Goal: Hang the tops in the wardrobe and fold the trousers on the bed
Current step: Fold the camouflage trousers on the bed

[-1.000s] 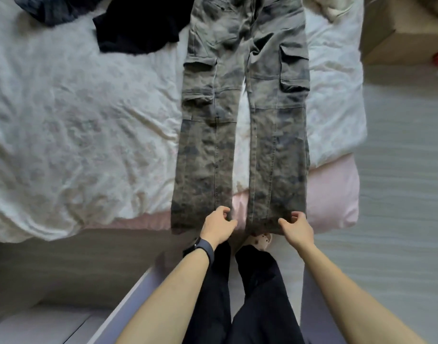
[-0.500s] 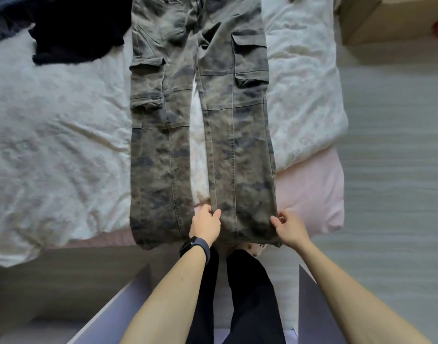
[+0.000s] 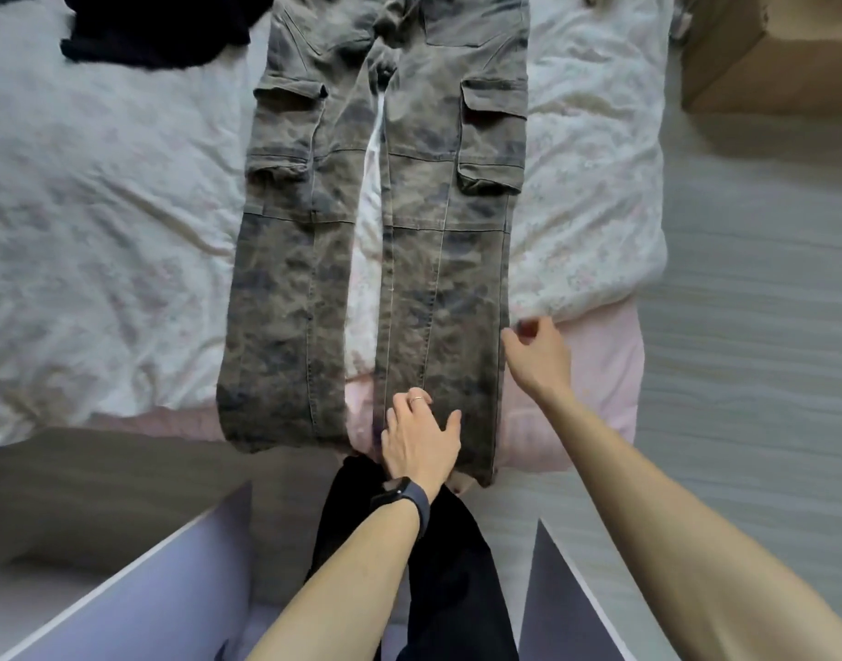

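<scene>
I see L hand [image 3: 421, 438] fingers [image 3: 415, 400] spread flat, pressing the trousers [image 3: 438, 260] near one cuff. R hand [image 3: 540, 353] fingers [image 3: 528, 326] bend loose, hold nothing, just beside that leg's outer edge. Trousers lie flat on bed [image 3: 99, 207], long way pointing away from me, cuffs nearest, waist far.

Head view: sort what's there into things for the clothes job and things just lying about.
Job:
camouflage trousers, spread on the bed
left hand, resting on one leg
right hand, beside that leg
dark garment, likely still to sort

Lying about:
cardboard box on the floor
pale panels below the bed
</scene>
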Motion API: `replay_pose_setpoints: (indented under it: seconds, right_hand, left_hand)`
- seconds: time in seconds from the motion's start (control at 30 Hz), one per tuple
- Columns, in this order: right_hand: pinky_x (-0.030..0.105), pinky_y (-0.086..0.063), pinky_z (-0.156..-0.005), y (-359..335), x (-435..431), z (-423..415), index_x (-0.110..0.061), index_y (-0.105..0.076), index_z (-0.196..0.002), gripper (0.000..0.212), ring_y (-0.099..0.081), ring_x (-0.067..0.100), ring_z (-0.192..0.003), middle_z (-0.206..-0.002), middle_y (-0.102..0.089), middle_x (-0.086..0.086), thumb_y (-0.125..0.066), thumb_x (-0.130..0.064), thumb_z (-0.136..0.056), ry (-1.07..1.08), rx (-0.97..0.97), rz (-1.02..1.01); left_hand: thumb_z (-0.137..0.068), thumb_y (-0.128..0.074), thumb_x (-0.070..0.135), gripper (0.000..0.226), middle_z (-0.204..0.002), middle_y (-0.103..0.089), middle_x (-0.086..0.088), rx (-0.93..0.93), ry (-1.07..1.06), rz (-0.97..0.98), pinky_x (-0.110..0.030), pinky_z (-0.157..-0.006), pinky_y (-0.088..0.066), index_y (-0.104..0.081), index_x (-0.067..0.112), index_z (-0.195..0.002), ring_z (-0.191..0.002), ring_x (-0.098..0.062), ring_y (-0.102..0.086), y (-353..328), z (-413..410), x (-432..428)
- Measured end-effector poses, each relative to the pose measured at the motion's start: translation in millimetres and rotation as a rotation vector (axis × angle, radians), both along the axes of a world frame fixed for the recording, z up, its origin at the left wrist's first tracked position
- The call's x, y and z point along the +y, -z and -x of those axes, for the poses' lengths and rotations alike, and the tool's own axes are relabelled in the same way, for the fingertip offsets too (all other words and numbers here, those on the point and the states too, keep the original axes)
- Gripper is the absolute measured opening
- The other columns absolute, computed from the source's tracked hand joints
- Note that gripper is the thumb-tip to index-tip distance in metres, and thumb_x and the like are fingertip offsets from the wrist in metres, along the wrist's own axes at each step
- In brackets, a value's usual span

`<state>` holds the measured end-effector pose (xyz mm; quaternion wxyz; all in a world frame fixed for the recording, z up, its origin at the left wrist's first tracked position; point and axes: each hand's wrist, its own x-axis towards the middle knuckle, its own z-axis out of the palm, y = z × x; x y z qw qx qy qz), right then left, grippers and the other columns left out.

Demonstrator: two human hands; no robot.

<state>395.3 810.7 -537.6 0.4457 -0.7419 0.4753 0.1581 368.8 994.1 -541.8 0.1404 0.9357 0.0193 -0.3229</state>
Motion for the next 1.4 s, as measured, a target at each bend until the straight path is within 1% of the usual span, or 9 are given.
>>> replay_pose_setpoints:
  seconds: [0.23,0.43,0.63,0.87,0.97,1.07,1.2,1.3,1.4]
  right_hand:
    - [0.028,-0.037,-0.091,7.0,-38.3,-79.8,-0.013,-0.051,-0.137,0.052,-0.051,0.015,-0.103,-0.114,-0.059,-0.004,-0.059,-0.044,-0.095,-0.088,-0.100,0.054]
    - [0.039,-0.053,-0.082,25.7,-45.3,-92.5,-0.013,-0.054,-0.127,0.050,-0.063,0.026,-0.092,-0.109,-0.064,0.003,-0.067,-0.042,-0.088,-0.015,-0.059,-0.068]
    - [0.037,-0.055,-0.068,10.3,-48.8,-94.6,-0.024,-0.058,-0.113,0.033,-0.066,0.021,-0.075,-0.104,-0.070,0.005,-0.068,-0.044,-0.088,0.032,-0.109,-0.159]
    - [0.024,-0.032,-0.042,-44.6,-14.2,-129.0,-0.023,-0.044,-0.125,0.045,-0.058,0.016,-0.043,-0.075,-0.060,0.011,-0.053,-0.005,-0.084,0.027,-0.223,-0.248]
    - [0.036,-0.051,-0.054,-62.7,46.4,-158.3,-0.036,-0.048,-0.117,0.046,-0.060,0.026,-0.058,-0.077,-0.065,0.009,-0.050,-0.023,-0.073,-0.031,-0.346,-0.122]
    - [0.043,-0.056,-0.078,-76.0,115.7,-190.7,-0.035,-0.040,-0.141,0.061,-0.065,0.032,-0.078,-0.090,-0.070,0.009,-0.052,-0.030,-0.082,-0.233,-0.343,0.028]
    - [0.034,-0.058,-0.073,-66.5,184.0,-234.1,-0.037,-0.004,-0.160,0.090,-0.070,0.023,-0.079,-0.107,-0.075,0.006,-0.060,-0.023,-0.091,-0.491,-0.172,-0.315]
    - [0.033,-0.054,-0.086,-41.8,212.0,-238.8,-0.029,-0.024,-0.159,0.074,-0.066,0.023,-0.103,-0.122,-0.069,-0.003,-0.058,-0.028,-0.093,-0.685,-0.025,-0.242]
    - [0.029,-0.048,-0.089,-23.3,219.7,-190.0,-0.020,-0.058,-0.133,0.041,-0.064,0.020,-0.103,-0.107,-0.070,-0.004,-0.056,-0.031,-0.094,-0.512,-0.048,-0.048]
  left_hand:
    - [-0.073,-0.062,0.079,0.085,-0.123,-0.049,-0.007,0.001,-0.011,-0.144,-0.050,-0.090,-0.041,-0.052,0.016,-0.128,-0.109,-0.035,-0.050,25.3,15.8,-69.0]
    - [-0.083,-0.069,0.051,0.044,-0.129,-0.045,-0.009,0.020,0.027,-0.205,-0.070,-0.101,-0.030,-0.061,0.025,-0.118,-0.110,-0.040,-0.049,41.1,23.1,-77.1]
    - [-0.092,-0.054,0.040,0.020,-0.125,-0.045,-0.001,0.144,0.056,0.039,-0.053,-0.103,-0.036,-0.059,0.028,-0.107,-0.111,-0.033,-0.050,22.8,16.7,-46.4]
    - [-0.081,-0.064,0.029,0.021,-0.068,-0.059,-0.001,0.145,-0.357,0.403,-0.034,-0.064,-0.043,-0.045,0.019,-0.080,-0.069,-0.023,-0.055,-48.2,-25.3,43.5]
    - [-0.081,-0.064,0.024,0.019,-0.066,-0.061,0.000,0.102,-0.422,0.382,-0.030,-0.060,-0.041,-0.045,0.024,-0.083,-0.064,-0.018,-0.054,-69.7,-55.9,89.6]
    - [-0.087,-0.064,0.022,0.017,-0.083,-0.063,0.008,0.131,-0.428,0.331,-0.027,-0.062,-0.042,-0.053,0.029,-0.098,-0.076,-0.011,-0.057,-74.5,-86.7,143.1]
    - [-0.094,-0.060,0.017,0.018,-0.096,-0.065,0.004,0.200,-0.482,0.238,-0.030,-0.079,-0.049,-0.059,0.028,-0.108,-0.100,-0.022,-0.060,-45.6,-128.6,221.0]
    - [-0.098,-0.051,0.014,0.020,-0.117,-0.066,-0.013,0.271,-0.542,0.110,-0.038,-0.095,-0.051,-0.065,0.021,-0.111,-0.112,-0.035,-0.060,-15.5,-157.0,272.6]
    - [-0.101,-0.050,0.041,0.026,-0.114,-0.066,-0.008,0.335,-0.527,0.148,-0.040,-0.095,-0.051,-0.064,0.021,-0.110,-0.110,-0.033,-0.061,-14.9,-159.1,277.3]
